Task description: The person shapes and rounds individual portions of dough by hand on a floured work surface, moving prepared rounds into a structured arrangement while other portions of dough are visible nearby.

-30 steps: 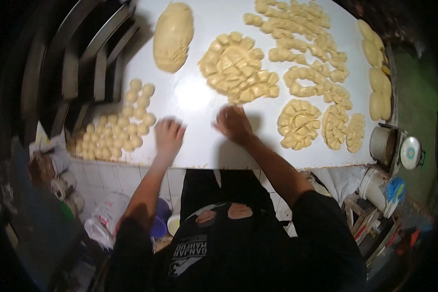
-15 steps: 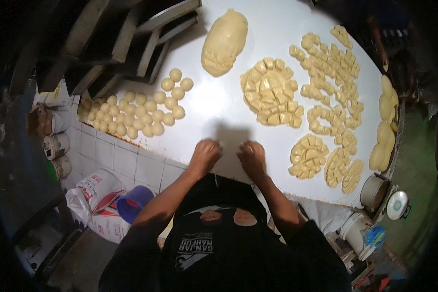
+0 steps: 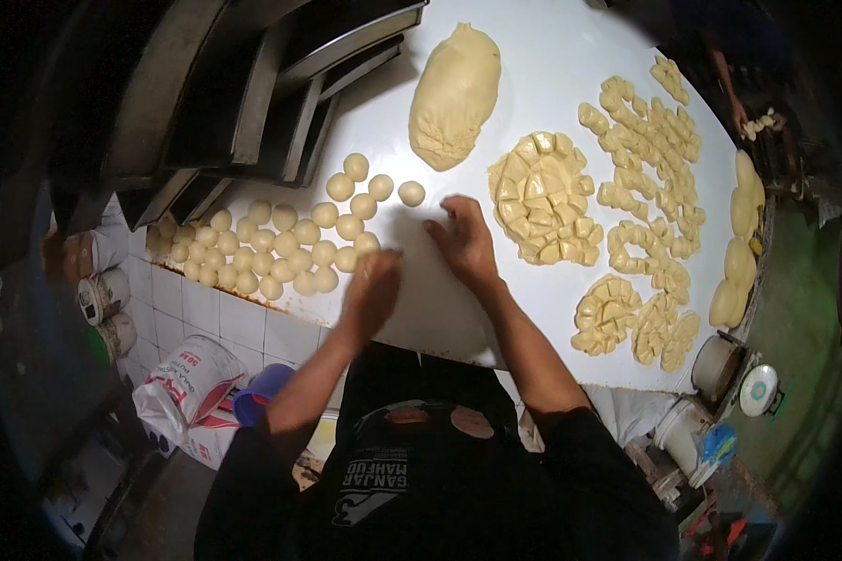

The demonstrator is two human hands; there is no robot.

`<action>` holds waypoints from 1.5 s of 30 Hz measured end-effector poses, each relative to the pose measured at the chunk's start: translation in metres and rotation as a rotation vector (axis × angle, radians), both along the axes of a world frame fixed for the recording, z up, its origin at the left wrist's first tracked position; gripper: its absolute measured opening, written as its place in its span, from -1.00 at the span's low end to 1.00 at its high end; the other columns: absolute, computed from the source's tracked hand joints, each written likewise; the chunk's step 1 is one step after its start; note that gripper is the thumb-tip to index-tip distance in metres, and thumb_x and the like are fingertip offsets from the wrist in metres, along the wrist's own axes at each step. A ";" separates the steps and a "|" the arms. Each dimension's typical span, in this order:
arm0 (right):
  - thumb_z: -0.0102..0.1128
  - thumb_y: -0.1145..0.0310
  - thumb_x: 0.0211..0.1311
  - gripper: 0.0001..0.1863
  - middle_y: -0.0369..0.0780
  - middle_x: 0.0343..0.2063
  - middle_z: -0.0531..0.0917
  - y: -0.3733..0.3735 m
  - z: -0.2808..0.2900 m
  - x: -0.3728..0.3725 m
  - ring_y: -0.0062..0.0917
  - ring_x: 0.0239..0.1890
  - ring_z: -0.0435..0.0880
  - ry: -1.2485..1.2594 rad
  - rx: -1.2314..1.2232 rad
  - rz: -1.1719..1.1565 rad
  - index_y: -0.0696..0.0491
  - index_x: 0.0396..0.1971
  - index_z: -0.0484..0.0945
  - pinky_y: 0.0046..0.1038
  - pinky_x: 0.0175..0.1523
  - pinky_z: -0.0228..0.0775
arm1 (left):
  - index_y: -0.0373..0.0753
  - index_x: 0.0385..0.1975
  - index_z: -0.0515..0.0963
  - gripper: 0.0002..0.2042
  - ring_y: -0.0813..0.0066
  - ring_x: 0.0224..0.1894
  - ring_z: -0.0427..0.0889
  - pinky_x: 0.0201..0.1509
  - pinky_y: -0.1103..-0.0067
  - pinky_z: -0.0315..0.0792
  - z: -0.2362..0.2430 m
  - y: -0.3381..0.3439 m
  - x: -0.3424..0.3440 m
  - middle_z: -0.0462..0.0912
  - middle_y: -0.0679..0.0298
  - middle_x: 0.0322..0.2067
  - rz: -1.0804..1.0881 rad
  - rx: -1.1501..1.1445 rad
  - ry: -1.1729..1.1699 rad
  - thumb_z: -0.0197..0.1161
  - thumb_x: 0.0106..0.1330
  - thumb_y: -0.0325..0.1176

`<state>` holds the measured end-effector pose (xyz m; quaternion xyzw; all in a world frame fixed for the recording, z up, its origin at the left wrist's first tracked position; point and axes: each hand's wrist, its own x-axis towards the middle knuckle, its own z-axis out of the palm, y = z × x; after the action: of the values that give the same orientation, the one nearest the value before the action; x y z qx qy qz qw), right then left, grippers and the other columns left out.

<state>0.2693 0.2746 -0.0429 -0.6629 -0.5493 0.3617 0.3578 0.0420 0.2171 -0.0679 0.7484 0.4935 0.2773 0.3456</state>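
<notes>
Above the near edge of the table, my left hand (image 3: pixel 372 292) is smeared by motion, close to the nearest balls of a cluster of round dough balls (image 3: pixel 286 244). Its fingers cannot be made out well. My right hand (image 3: pixel 466 245) reaches farther over the table, thumb and fingers apart, with nothing seen in it. Just beyond its fingertips lies a single dough ball (image 3: pixel 412 194), a little apart from the cluster. To the right sits a round mound of cut dough pieces (image 3: pixel 544 201). A large smooth lump of dough (image 3: pixel 456 98) rests farther back.
Dark metal pans (image 3: pixel 299 112) are stacked at the far left. Rows of cut dough pieces (image 3: pixel 650 178) and long pale dough rolls (image 3: pixel 734 262) line the table's right side. Beyond it, another person's hand (image 3: pixel 741 119) shows. Sacks (image 3: pixel 189 379) and a purple bucket (image 3: pixel 260 393) stand below left.
Both hands, formerly closed near the table edge, have moved apart. My right hand has gone forward and opened; my left has shifted left. A lone dough ball now lies beyond the right hand.
</notes>
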 end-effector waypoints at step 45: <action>0.42 0.53 0.26 -0.66 -0.02 0.08 0.61 -0.047 -0.013 0.070 -0.17 0.13 0.63 -0.242 0.338 -0.013 0.08 0.02 0.60 -0.26 0.21 0.54 | -0.27 0.28 0.52 -0.46 -0.18 0.20 0.57 0.30 0.09 0.42 0.009 -0.053 0.048 0.63 -0.06 0.18 -0.158 0.059 0.107 0.41 0.24 -0.53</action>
<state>0.3398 0.2272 -0.0557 -0.6354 -0.6369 0.1800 0.3977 0.0902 0.1637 -0.0590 0.8086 0.4422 0.2233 0.3175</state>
